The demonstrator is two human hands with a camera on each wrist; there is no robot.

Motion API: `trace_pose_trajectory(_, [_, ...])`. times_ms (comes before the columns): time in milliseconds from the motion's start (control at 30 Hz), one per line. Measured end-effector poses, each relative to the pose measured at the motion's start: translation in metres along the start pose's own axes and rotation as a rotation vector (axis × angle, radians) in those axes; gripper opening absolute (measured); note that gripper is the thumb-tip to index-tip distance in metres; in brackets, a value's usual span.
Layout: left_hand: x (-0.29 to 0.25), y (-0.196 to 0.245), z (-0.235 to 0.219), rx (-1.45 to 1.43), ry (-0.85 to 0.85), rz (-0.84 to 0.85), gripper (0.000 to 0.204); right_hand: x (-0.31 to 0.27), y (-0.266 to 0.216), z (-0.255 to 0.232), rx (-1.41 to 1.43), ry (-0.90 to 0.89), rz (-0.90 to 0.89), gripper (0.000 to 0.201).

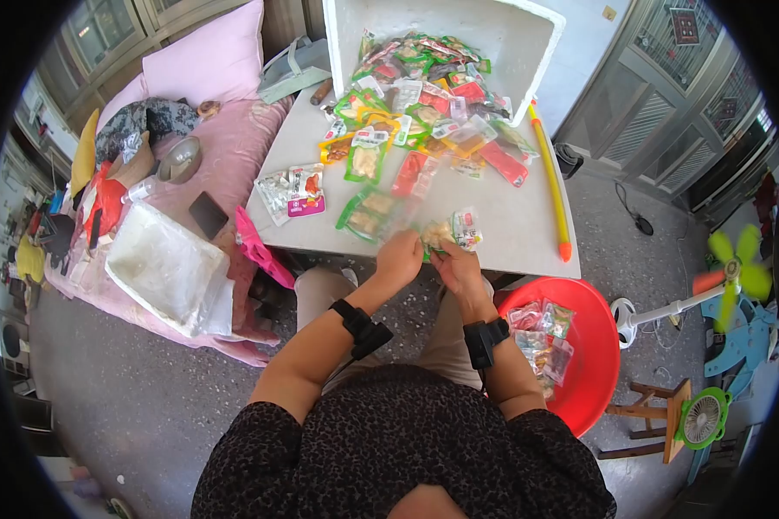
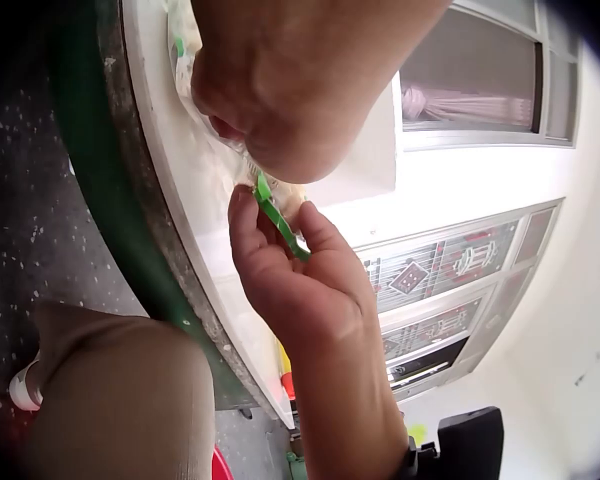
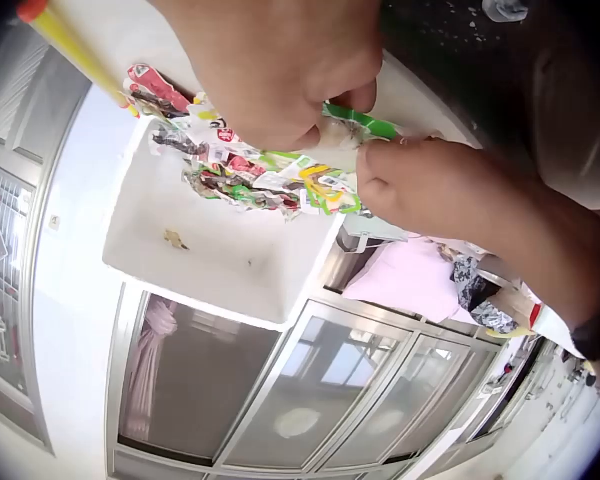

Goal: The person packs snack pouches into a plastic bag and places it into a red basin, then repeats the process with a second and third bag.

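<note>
**Both hands pinching one snack packet at the table's near edge**

Seated at the near edge of the white table [image 1: 528,233], knees just under its rim. Just right of the knees, below the table's near right corner, a red basin [image 1: 593,346] holding a few sorted packets. Left of the table, a pink-covered bed [image 1: 234,156] carrying a white foam lid [image 1: 160,268], a dark phone and a small bowl.

At the table's near edge, left hand [image 1: 400,258] and right hand [image 1: 457,266] close together, nearly touching. Between them one green-edged snack packet [image 1: 437,235], pinched from both sides: left fingertips clamped on its left end, right thumb and forefinger closed on the green strip [image 2: 278,215]. Packet raised slightly off the table top, directly over the near rim, fully within the two grips.

Further onto the table, loose packets lying well apart from the hands: a pink-and-silver pair [image 1: 292,192] to the left, a green one [image 1: 368,212] just beyond the left hand. Along the table's right edge, a yellow stick [image 1: 552,186] with an orange tip. At the table's far side, a tipped white foam box [image 1: 493,35] spilling a heap of packets [image 1: 424,95] toward the middle. Nothing lying between hands and packet.
</note>
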State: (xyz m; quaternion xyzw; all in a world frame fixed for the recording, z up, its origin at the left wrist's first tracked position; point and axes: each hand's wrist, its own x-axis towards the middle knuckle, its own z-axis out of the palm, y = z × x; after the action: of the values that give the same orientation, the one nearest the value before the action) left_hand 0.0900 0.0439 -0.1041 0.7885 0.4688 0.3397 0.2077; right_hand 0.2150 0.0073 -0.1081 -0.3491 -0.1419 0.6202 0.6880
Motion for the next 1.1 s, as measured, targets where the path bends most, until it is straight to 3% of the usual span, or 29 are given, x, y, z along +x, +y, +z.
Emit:
trace_pose_trajectory(67, [-0.001, 0.004, -0.001, 0.013, 0.0, -0.004, 0.012, 0.007, 0.011, -0.002, 0.105, 0.026, 0.026, 0.022])
trace_pose_trajectory(167, [-0.004, 0.001, -0.003, -0.022, 0.043, 0.015, 0.011, -0.005, 0.007, 0.015, -0.022, 0.029, 0.077, 0.019])
trace_pose_trajectory(367, [-0.016, -0.014, 0.003, 0.026, -0.002, 0.033, 0.012, 0.011, -0.014, -0.027, -0.411, -0.063, 0.3, 0.023])
trace_pose_trajectory(567, [-0.008, 0.003, -0.01, 0.033, 0.086, 0.178, 0.007, 0.007, -0.002, -0.022, -0.085, -0.002, 0.195, 0.019])
trace_pose_trajectory(667, [-0.003, 0.015, -0.018, 0.15, 0.047, 0.215, 0.006, 0.008, 0.001, -0.01, 0.006, -0.009, 0.151, 0.018])
trace_pose_trajectory(767, [-0.002, 0.019, -0.022, 0.168, 0.087, 0.26, 0.006, 0.006, -0.006, 0.002, -0.08, -0.033, 0.055, 0.019])
trace_pose_trajectory(867, [-0.003, 0.017, -0.021, 0.123, 0.091, 0.223, 0.006, 0.007, -0.009, 0.001, -0.01, -0.111, 0.139, 0.021])
trace_pose_trajectory(1100, [-0.005, 0.016, -0.023, 0.089, 0.151, 0.192, 0.005, 0.005, -0.012, -0.017, 0.022, 0.02, 0.137, 0.022])
